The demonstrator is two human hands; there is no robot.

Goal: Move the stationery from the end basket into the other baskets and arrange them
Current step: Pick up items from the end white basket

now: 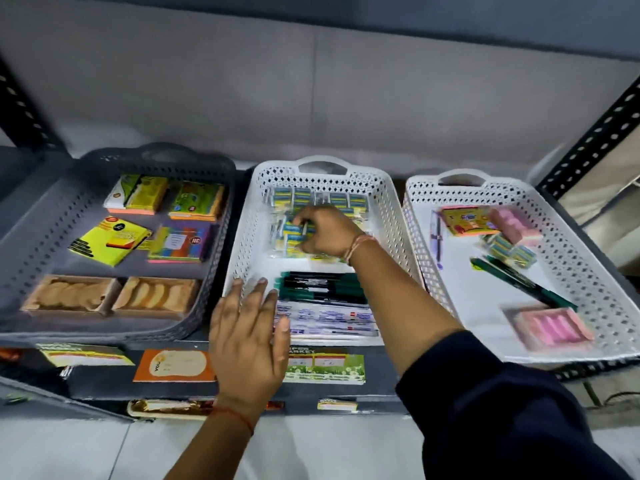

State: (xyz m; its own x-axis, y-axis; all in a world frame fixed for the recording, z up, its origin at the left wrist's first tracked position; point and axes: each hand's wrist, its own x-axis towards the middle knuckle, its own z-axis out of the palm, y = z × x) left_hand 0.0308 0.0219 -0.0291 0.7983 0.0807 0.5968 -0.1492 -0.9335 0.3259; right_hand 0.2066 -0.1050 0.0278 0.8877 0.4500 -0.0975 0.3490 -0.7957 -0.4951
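- Shelf [381, 351] carries three baskets side by side; price tags along its front edge, black slotted uprights at both ends.
- Grey basket [221, 188], left: sticky-note pads in the far half, two tan boxes in the near half. Sorted by type, so it looks done.
- Middle white basket [242, 244]: rows of blue-yellow eraser packs [332, 199] at the far end, green-capped markers [322, 287] in a row across the middle, white pen packs [329, 320] nearest. Grouped by kind, hence the banding.
- End basket [588, 251], right, is the source: orange pad, two pink eraser blocks, a few eraser packs [509, 249], two green markers [519, 278], one purple pen along the left wall. Loose and mixed, so plenty remains to move.
- Right hand [325, 233] reaches across into the middle basket, down on the eraser pile; fingers [304, 226] curled together on a small blue-yellow pack. My read: seating it into the rows.
- Left hand [247, 323] hovers at the middle basket's near left corner, fingers [259, 289] spread apart, holding nothing. Probably bracing the basket or about to square the pens.
- Obstruction: right forearm [398, 299] crosses over the markers and the wall between the white baskets, hiding part of each.
- Motion blur on the right basket; labels unreadable.
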